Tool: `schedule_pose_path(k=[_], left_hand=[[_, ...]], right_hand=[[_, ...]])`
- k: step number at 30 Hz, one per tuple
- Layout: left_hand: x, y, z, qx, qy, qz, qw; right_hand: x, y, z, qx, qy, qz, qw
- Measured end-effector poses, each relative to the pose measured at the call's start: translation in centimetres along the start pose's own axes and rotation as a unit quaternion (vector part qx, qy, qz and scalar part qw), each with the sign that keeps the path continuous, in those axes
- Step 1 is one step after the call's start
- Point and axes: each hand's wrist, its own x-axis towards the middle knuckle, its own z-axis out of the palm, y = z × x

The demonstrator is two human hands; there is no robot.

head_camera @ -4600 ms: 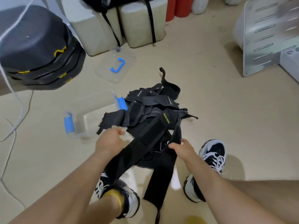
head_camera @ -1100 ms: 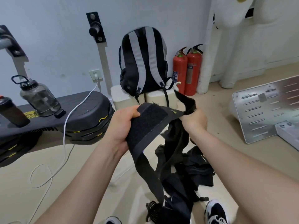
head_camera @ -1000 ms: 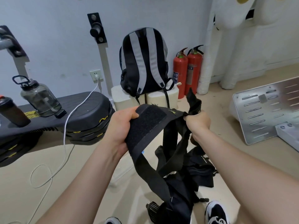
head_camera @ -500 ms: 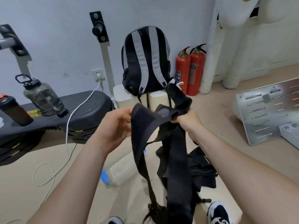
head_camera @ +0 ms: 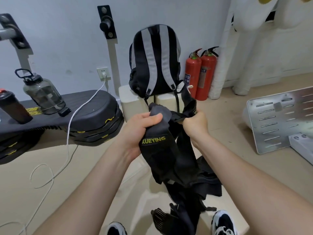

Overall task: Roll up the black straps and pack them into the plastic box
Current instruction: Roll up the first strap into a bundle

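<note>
Black strap (head_camera: 162, 150) gripped between left hand (head_camera: 142, 128) and right hand (head_camera: 194, 123).

- "XUEYING" is printed in yellow capitals across the black strap (head_camera: 166, 156), on a band just below where the left hand (head_camera: 140, 131) grips it. The first letter sits right at the strap's edge.
- The two red fire extinguishers (head_camera: 199, 75) by the wall each carry a label. The print on both is too small to read.
- A yellow sticker (head_camera: 33, 110) lies on the black step platform (head_camera: 94, 106), beside the water jug (head_camera: 43, 94). Its marking is too blurred to read.
</note>
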Motion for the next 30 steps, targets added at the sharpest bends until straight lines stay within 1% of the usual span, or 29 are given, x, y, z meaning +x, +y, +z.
schedule_pose_path(k=[4, 6, 8, 9, 10, 11, 13, 14, 15, 16, 17, 18, 19, 20, 21, 22, 23, 24, 25, 26, 27, 28, 29, 30], left_hand=[[-0.8, 0.3, 0.1, 0.057, 0.030, 0.015, 0.998], [-1.2, 0.4, 0.2, 0.066, 0.033, 0.025, 0.997], [-1.8, 0.6, 0.5, 0.093, 0.018, 0.033, 0.995], [-2.0, 0.7, 0.5, 0.134, 0.014, 0.042, 0.990], [-2.1, 0.9, 0.5, 0.206, 0.012, 0.063, 0.977], [-2.3, 1.0, 0.3, 0.301, 0.013, 0.090, 0.949], [-2.5, 1.1, 0.0, 0.476, 0.012, 0.159, 0.865], [-2.4, 1.1, -0.3, 0.536, 0.016, 0.183, 0.824], [-2.3, 1.3, -0.7, 0.576, 0.028, 0.199, 0.792], [-2.2, 1.2, -1.1, 0.591, 0.047, 0.208, 0.778], [-2.1, 1.2, -1.4, 0.561, 0.070, 0.199, 0.801], [-1.8, 1.2, -1.7, 0.487, 0.095, 0.174, 0.851], [-1.6, 1.3, -1.9, 0.392, 0.116, 0.137, 0.902], [-1.1, 1.2, -2.3, 0.289, 0.134, 0.091, 0.944], [-0.6, 1.0, -2.6, 0.192, 0.148, 0.045, 0.969], [-0.1, 0.6, -3.0, 0.110, 0.157, 0.006, 0.981], [0.3, 0.3, -3.1, 0.040, 0.162, -0.023, 0.986], [0.5, 0.0, -2.9, -0.015, 0.163, -0.047, 0.985], [0.7, -0.3, -2.7, -0.053, 0.160, -0.064, 0.984], [0.8, -0.7, -2.5, -0.075, 0.156, -0.075, 0.982], [0.9, -0.9, -2.1, -0.090, 0.148, -0.081, 0.982], [1.1, -1.2, -1.9, -0.100, 0.142, -0.081, 0.981], [1.1, -1.5, -1.7, -0.109, 0.137, -0.078, 0.981], [1.1, -1.7, -1.4, -0.116, 0.127, -0.077, 0.982]], right_hand=[[0.7, 0.3, -1.2, -0.094, 0.056, -0.040, 0.993], [0.8, 0.5, -1.3, -0.128, 0.049, -0.047, 0.989], [0.6, 0.5, -1.3, -0.163, 0.039, -0.048, 0.985], [0.7, 0.5, -1.3, -0.177, 0.031, -0.052, 0.982], [0.8, 0.5, -1.4, -0.189, 0.024, -0.058, 0.980], [1.0, 0.6, -1.5, -0.200, 0.014, -0.067, 0.978], [0.9, 0.7, -1.6, -0.212, -0.004, -0.090, 0.973], [0.9, 0.6, -1.8, -0.220, -0.014, -0.098, 0.970], [0.9, 0.3, -2.0, -0.214, -0.030, -0.113, 0.970], [0.9, -0.5, -2.3, -0.200, -0.053, -0.129, 0.970], [0.8, -1.3, -2.8, -0.181, -0.083, -0.150, 0.968], [0.8, -2.3, -3.3, -0.168, -0.106, -0.170, 0.965], [0.6, -3.4, -4.0, -0.160, -0.122, -0.185, 0.962], [0.4, -4.3, -4.7, -0.144, -0.123, -0.189, 0.964], [-0.1, -5.2, -5.5, -0.112, -0.113, -0.186, 0.970], [-0.8, -5.8, -6.2, -0.061, -0.105, -0.170, 0.978], [-1.6, -6.2, -6.6, 0.007, -0.119, -0.141, 0.983], [-2.6, -6.5, -6.6, 0.075, -0.161, -0.094, 0.980], [-3.6, -6.6, -6.2, 0.133, -0.222, -0.028, 0.966], [-4.4, -6.3, -5.4, 0.165, -0.281, 0.045, 0.944], [-4.9, -5.8, -4.5, 0.165, -0.321, 0.109, 0.926], [-5.2, -5.1, -3.6, 0.152, -0.339, 0.151, 0.916], [-5.3, -4.6, -2.8, 0.151, -0.342, 0.176, 0.911], [-5.2, -4.0, -2.1, 0.174, -0.336, 0.183, 0.907]])
